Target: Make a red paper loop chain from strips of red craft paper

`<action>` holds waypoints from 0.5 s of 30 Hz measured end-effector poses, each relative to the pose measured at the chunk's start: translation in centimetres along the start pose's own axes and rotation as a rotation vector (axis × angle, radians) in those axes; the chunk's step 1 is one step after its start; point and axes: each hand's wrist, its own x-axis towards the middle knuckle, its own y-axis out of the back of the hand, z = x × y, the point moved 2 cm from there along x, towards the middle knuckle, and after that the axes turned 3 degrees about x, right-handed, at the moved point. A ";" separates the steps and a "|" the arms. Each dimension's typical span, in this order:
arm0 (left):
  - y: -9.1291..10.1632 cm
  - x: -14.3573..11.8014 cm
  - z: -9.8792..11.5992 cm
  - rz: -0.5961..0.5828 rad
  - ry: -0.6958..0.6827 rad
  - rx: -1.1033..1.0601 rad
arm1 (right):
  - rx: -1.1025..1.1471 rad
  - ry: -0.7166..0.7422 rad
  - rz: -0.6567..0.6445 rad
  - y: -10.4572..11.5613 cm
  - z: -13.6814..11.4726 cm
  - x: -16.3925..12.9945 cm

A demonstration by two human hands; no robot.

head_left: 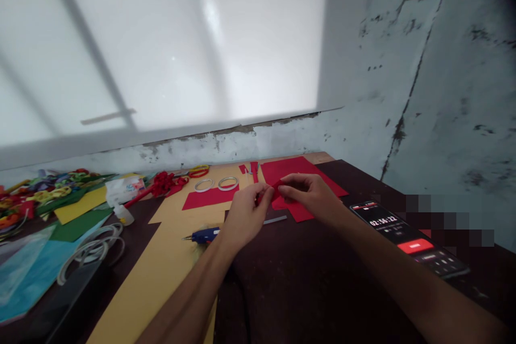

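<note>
Between my two hands is a small red piece (276,192), paper or felt by its look, pinched from both sides. My left hand (250,205) closes thumb and fingers on its left end, and my right hand (305,193) grips its right end. Fingers hide much of the piece. Red sheets (300,212) lie on the table just beyond and below the hands. A blue glue gun (205,235) rests left of my left wrist, its tip pointing left. Near it, a pale glue stick (276,220) lies under the hands.
Two tape rings (228,183) sit on a red sheet (197,200). Yellow-handled scissors (199,171) and a red ribbon flower (163,184) are at the back. A phone (407,239) showing a timer lies right. At left are a coiled cable (91,247), a small bottle (123,215) and colourful pieces (52,188).
</note>
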 end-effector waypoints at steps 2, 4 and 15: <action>0.0 -0.1 0.1 0.000 -0.024 0.031 | 0.012 -0.005 -0.016 0.0 0.0 0.0; 0.0 -0.2 0.2 -0.002 -0.045 0.045 | 0.031 -0.013 -0.026 -0.1 -0.1 0.0; -0.1 -0.3 0.2 -0.042 -0.068 0.056 | 0.101 -0.068 -0.016 -0.2 -0.3 0.0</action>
